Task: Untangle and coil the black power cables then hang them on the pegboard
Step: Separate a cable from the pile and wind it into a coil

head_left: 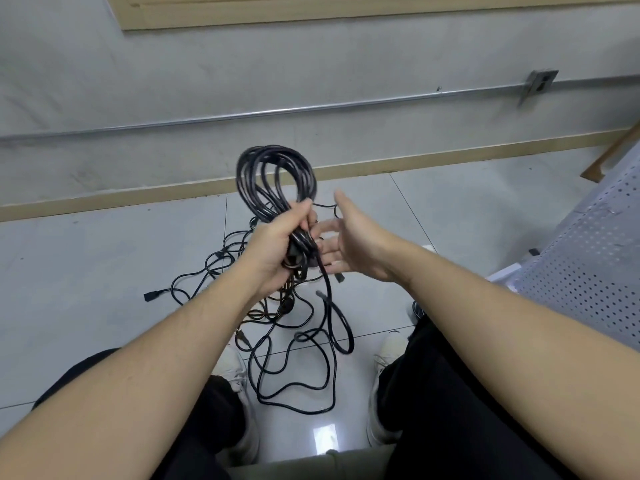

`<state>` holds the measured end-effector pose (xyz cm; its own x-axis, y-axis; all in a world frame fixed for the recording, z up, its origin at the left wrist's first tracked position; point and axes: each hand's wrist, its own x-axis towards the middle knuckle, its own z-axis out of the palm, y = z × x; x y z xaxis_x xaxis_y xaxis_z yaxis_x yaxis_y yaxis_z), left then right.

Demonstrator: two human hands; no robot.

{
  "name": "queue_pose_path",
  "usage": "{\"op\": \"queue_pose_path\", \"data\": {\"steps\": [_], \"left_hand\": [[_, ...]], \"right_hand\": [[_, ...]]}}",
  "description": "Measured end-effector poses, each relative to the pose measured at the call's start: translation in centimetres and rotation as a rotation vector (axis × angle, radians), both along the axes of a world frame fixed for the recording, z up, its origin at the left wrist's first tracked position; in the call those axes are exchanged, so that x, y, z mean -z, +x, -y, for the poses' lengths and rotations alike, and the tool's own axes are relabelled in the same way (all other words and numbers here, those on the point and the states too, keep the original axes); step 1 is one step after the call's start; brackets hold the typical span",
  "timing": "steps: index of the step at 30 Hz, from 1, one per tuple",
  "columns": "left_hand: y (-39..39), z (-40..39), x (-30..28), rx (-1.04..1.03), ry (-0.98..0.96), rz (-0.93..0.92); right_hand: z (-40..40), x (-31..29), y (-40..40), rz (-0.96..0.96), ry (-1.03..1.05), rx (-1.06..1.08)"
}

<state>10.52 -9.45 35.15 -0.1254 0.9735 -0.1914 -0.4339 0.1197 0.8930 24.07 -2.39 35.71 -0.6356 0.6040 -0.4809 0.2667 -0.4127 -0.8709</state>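
Observation:
My left hand (277, 244) grips a coiled black power cable (273, 178) at the bottom of its loops, which stand up above the fist. The free end of that cable (329, 306) trails down from the fist toward the floor. My right hand (349, 240) is held flat just right of the coil, palm toward it, fingers spread and holding nothing. A tangle of black cables (277, 327) lies on the tiled floor below both hands, between my feet. One black plug (149, 295) lies at the left end of the tangle. No pegboard is in view.
I sit with both white shoes (386, 362) on the grey tiles beside the tangle. A perforated metal bench seat (581, 258) is at my right. A grey wall with a metal conduit (311, 109) and a socket box (540, 83) runs ahead.

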Motion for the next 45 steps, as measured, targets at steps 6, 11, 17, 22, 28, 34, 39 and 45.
{"op": "queue_pose_path", "data": {"steps": [6,11,17,22,28,34,39,45], "left_hand": [[-1.3,-0.7,-1.0,-0.333,0.053,0.176],[-2.5,-0.8,-1.1,-0.528,0.053,0.128],[-3.2,-1.0,-0.7,-0.604,0.027,0.129],[-3.9,-1.1,-0.7,-0.612,0.047,0.084],[-4.7,-1.0,-0.6,-0.68,0.026,-0.019],[-4.8,-1.1,-0.8,-0.8,-0.039,-0.221],[-4.4,-1.1,-0.5,-0.79,-0.07,-0.363],[-4.9,-0.6,0.2,-0.455,-0.199,-0.795]], "right_hand": [[0.8,0.3,-0.4,0.03,0.001,-0.16],[0.7,1.6,-0.2,0.289,0.46,-0.241],[0.4,2.9,-0.1,0.562,0.43,-0.224],[0.1,2.1,0.8,0.672,0.365,-0.306],[-1.2,1.2,1.6,0.35,0.27,0.095],[-1.7,1.4,1.1,-0.037,-0.119,0.396],[-0.6,1.3,1.7,0.681,0.504,-0.22],[-1.0,0.6,1.9,0.247,0.481,0.023]]}}
